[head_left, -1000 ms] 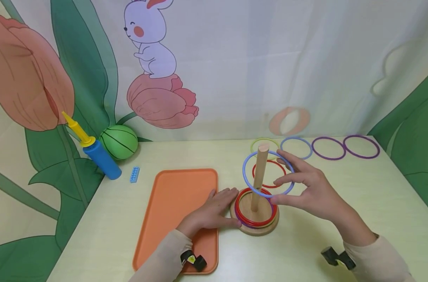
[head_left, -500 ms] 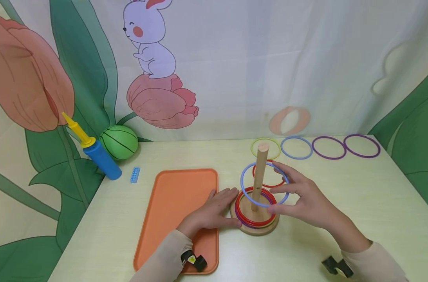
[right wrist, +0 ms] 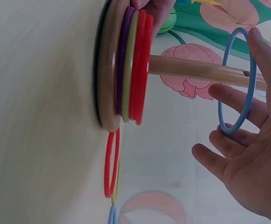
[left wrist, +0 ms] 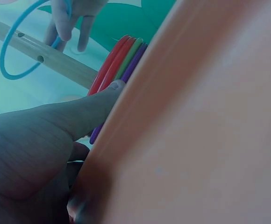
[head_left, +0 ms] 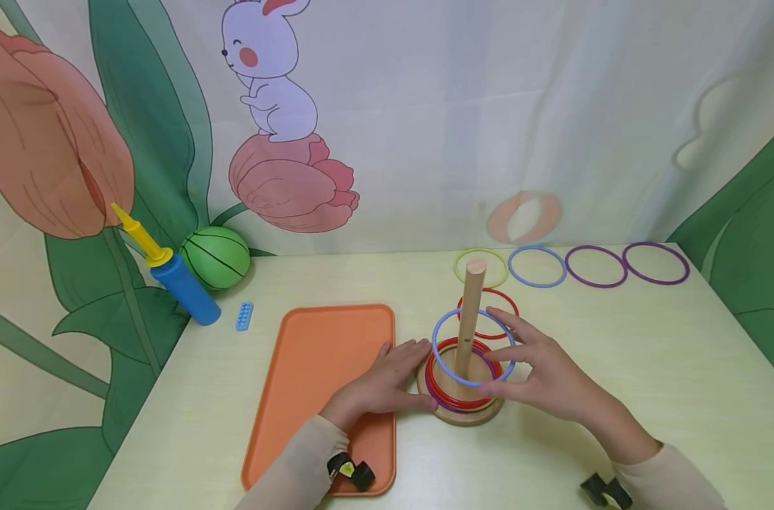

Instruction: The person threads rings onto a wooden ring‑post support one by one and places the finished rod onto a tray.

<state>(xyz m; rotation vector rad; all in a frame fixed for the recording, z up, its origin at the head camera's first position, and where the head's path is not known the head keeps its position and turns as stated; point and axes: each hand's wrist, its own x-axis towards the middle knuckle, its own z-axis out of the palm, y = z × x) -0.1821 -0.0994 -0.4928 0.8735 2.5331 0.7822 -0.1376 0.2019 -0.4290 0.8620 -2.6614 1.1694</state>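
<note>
A wooden peg [head_left: 470, 304] stands on a round wooden base [head_left: 464, 419]. Stacked on that base are a purple ring [right wrist: 123, 70], a yellow-green ring [right wrist: 129, 74] and red rings [right wrist: 145, 74]. My right hand [head_left: 549, 375] pinches a blue ring [right wrist: 253, 74] between thumb and fingers. The blue ring encircles the peg, apart from the stack in the right wrist view. My left hand [head_left: 380, 386] lies with extended fingers against the base's left side, its thumb [left wrist: 98, 100] at the stack's edge.
Behind the peg lies a single red ring [head_left: 517, 306]. A yellow-green ring [head_left: 457, 273], a blue ring [head_left: 561, 278] and two purple rings [head_left: 625, 276] line the back edge. An orange tray [head_left: 323, 354], blue brick [head_left: 243, 316], pump [head_left: 185, 289] and green ball [head_left: 214, 256] are leftward.
My right hand has lowered the blue ring along the peg, moving down and slightly left in the head view. My left hand has stayed in place.
</note>
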